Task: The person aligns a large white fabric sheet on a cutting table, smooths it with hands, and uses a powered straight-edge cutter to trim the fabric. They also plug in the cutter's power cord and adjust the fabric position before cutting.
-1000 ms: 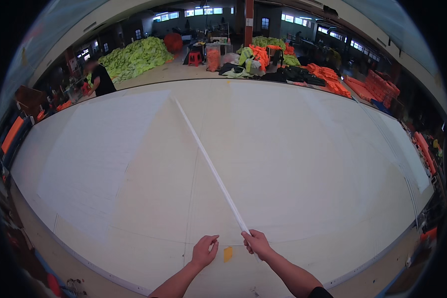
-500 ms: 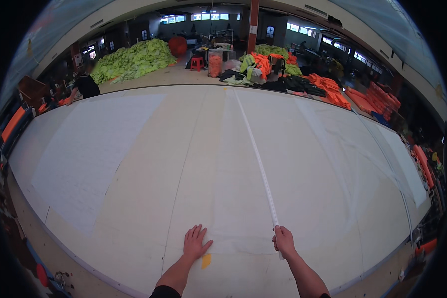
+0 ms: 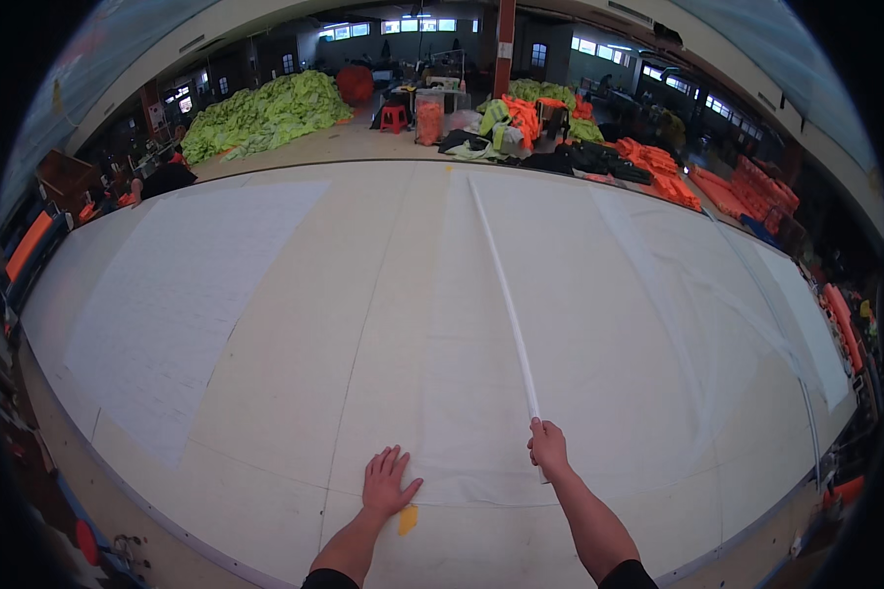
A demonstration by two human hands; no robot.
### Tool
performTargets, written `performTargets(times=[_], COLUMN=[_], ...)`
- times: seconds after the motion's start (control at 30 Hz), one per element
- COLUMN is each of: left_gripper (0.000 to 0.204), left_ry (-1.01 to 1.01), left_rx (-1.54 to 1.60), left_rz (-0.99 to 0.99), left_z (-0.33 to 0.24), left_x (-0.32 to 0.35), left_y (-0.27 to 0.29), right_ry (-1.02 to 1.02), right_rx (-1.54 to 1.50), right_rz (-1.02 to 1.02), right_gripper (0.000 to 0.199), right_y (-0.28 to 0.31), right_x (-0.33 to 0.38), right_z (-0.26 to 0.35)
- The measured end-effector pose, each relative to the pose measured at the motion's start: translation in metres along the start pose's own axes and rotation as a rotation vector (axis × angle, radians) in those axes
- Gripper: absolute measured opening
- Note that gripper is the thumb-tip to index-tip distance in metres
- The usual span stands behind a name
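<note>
My right hand (image 3: 549,448) is closed around the near end of a long, thin white rod (image 3: 508,304). The rod stretches away from me almost to the far edge of the table, over a thin, see-through white sheet (image 3: 609,393). To the left, my left hand (image 3: 388,483) lies flat with its fingers spread, by the near left corner of that sheet. Just below its palm a small yellow piece of tape (image 3: 408,520) is on the pale table (image 3: 295,393).
A large white sheet (image 3: 187,294) with faint marks covers the table's left part. Another long thin rod (image 3: 810,432) lies at the right. Beyond the far edge are a yellow-green garment heap (image 3: 270,113), a red stool (image 3: 394,119) and orange bundles (image 3: 658,167). A person (image 3: 167,179) bends at the far left.
My right hand has moved away from me and slightly left, with the rod's near end. My left hand has stayed in place. The person at the far left has bent lower.
</note>
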State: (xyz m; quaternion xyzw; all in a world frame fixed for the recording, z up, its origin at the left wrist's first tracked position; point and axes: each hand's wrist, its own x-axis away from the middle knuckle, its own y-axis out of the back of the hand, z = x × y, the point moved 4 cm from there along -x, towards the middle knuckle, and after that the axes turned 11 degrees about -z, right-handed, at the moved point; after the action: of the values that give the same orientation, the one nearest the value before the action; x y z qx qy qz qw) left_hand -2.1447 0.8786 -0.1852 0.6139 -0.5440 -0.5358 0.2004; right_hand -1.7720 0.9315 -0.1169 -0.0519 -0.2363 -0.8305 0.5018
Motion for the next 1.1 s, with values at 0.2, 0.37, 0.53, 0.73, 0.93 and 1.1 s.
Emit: performTargets(times=[0.2, 0.37, 0.53, 0.73, 0.93, 1.1], left_gripper=[0.067, 0.067, 0.066, 0.067, 0.066, 0.068], left_ry=[0.001, -0.007, -0.013, -0.02, -0.009, 0.014], left_rx=[0.007, 0.011, -0.017, -0.012, 0.015, 0.031], left_rz=[-0.002, -0.011, -0.011, -0.008, -0.02, -0.01], left_z=[-0.002, -0.003, -0.001, -0.004, -0.007, 0.005], left_x=[-0.001, 0.0, 0.0, -0.002, 0.0, 0.007], left_y=[0.002, 0.003, 0.005, 0.005, 0.004, 0.012], right_ry=[-0.042, -0.03, -0.037, -0.047, -0.074, -0.056], right_rx=[0.015, -0.014, -0.096, -0.085, -0.138, -0.155], right_rz=[-0.007, -0.026, 0.007, -0.009, 0.016, 0.085], right_gripper=[0.042, 0.041, 0.041, 0.041, 0.041, 0.039], right_y=[-0.018, -0.024, -0.03, -0.035, -0.045, -0.069], right_x=[-0.008, -0.006, 0.0, -0.003, 0.011, 0.065], right_z=[0.009, 0.006, 0.001, -0.006, 0.003, -0.015])
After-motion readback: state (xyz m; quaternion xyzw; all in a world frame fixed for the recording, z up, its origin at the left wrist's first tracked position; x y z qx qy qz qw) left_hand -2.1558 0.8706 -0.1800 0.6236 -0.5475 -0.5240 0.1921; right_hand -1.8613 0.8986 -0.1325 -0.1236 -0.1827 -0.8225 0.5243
